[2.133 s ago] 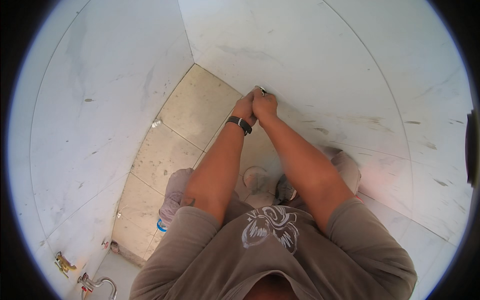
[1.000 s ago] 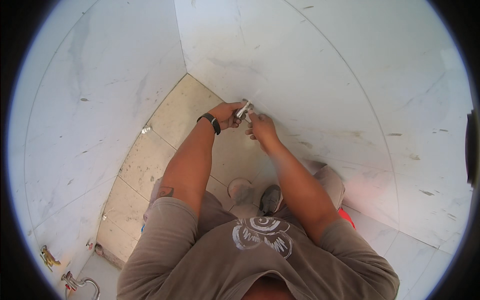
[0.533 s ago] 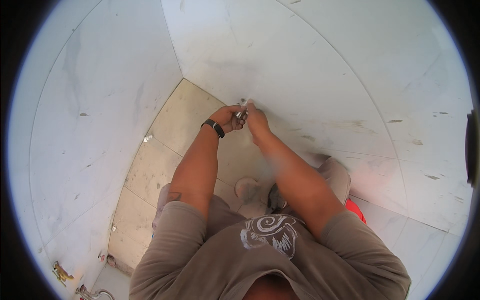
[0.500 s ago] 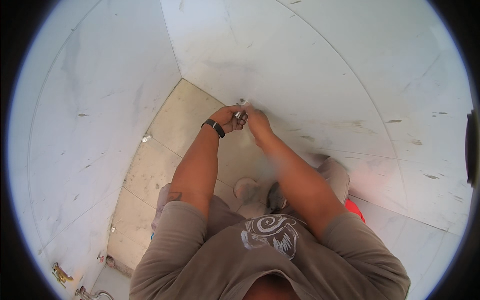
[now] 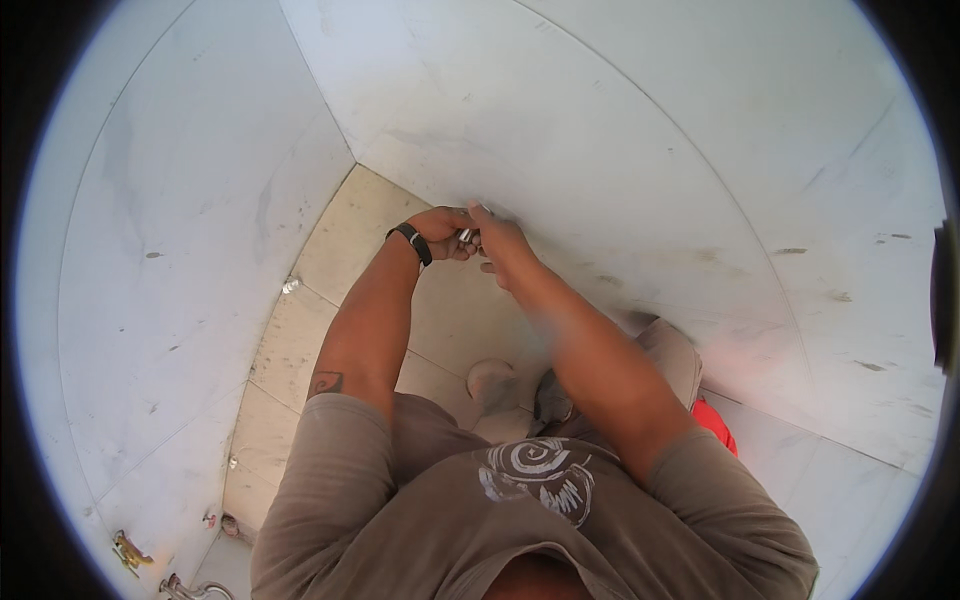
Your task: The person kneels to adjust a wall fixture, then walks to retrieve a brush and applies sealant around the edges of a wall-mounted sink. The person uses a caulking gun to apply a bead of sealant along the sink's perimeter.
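Observation:
Both hands meet low against the far wall, close to the floor. My left hand (image 5: 441,233), with a black band at the wrist, curls its fingers round a small shiny metal fitting (image 5: 466,236). Only part of this fitting shows between the fingers, so its exact kind is unclear. Over it from the right comes my right hand (image 5: 501,246), its thumb and fingers closed at the fitting's upper end, touching the left fingers. The spot where the fitting meets the wall is hidden by my hands.
Pale marbled wall panels (image 5: 600,150) with smudges rise ahead and on both sides. Beige tiles (image 5: 460,310) cover the floor, with a round pale disc (image 5: 491,382) near my knees. At lower left are a brass valve (image 5: 130,552) and a chrome tap (image 5: 195,588). Something red (image 5: 714,426) lies by my right leg.
My left hand has shifted slightly left, its forearm swinging outward. The right hand has turned and moved a little left over the metal fitting. The view has tilted slightly.

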Demonstrator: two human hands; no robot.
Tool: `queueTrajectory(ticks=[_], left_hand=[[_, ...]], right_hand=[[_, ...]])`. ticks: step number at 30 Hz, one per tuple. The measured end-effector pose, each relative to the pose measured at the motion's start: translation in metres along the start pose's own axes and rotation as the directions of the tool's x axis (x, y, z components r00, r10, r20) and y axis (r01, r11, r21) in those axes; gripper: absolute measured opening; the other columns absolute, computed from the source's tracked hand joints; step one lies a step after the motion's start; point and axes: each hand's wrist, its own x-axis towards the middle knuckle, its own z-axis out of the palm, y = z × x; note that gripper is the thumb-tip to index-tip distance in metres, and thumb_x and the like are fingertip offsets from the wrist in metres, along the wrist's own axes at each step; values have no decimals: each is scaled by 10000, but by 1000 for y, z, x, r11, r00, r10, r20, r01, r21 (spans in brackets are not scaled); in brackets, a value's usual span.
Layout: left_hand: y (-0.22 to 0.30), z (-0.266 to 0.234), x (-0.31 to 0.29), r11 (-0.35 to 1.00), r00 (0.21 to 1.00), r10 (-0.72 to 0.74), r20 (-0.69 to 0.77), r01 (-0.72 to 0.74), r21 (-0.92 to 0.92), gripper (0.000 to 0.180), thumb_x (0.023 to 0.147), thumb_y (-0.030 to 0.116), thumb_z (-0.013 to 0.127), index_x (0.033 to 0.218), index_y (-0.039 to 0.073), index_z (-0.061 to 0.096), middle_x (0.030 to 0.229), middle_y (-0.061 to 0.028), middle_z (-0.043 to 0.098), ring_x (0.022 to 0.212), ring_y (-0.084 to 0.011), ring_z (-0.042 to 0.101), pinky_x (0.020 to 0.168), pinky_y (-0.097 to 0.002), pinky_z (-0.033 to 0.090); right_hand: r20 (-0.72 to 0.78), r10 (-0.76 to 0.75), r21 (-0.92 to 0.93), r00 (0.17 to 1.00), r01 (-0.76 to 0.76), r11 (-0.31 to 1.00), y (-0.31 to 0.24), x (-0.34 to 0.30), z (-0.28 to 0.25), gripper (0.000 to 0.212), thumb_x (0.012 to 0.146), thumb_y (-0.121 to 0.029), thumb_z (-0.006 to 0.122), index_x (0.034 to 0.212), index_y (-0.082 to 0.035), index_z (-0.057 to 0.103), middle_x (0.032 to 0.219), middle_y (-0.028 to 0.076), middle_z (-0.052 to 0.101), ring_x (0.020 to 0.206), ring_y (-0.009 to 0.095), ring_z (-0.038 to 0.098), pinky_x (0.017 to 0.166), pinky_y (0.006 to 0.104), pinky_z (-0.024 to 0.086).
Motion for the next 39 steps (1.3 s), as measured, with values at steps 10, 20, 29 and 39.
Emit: queueTrajectory(ticks=[10, 20, 29, 39], left_hand=[[-9, -4, 7, 992, 986, 122, -117, -125, -17, 117, 961, 13, 544, 1058, -8, 604, 948, -126, 668, 745, -219, 653, 620, -365, 551], [0, 5, 1, 970, 986, 121, -113, -93, 225, 250, 904, 50, 605, 1147, -10, 606, 1004, -121, 679, 742, -205, 667, 557, -321, 520], [8, 18, -6, 907, 971, 142, -191, -50, 419, 170, 918, 129, 648, 1031, 4, 622, 846, -82, 666, 686, -162, 663, 542, -289, 523], [17, 45, -15, 856, 931, 179, -317, 11, 516, 153, 918, 122, 650, 1012, 3, 624, 821, -73, 670, 653, -145, 662, 554, -272, 535]], right_hand=[[-5, 186, 289, 982, -177, 941, -8, 20, 29, 306, 922, -390, 667, 1043, -109, 643, 795, 54, 520, 612, 187, 523, 717, 469, 557], [34, 7, 544, 999, -24, 839, 24, 36, 25, 284, 876, -274, 724, 960, -19, 630, 775, 44, 536, 597, 184, 570, 461, 356, 503], [190, -118, 573, 975, -12, 819, 36, 42, 14, 332, 888, -352, 753, 1006, -56, 659, 826, 27, 556, 567, 142, 543, 628, 393, 641], [301, -229, 667, 926, -32, 744, 42, 45, 9, 348, 936, -365, 724, 1121, -82, 641, 897, 58, 601, 687, 177, 580, 852, 533, 595]])
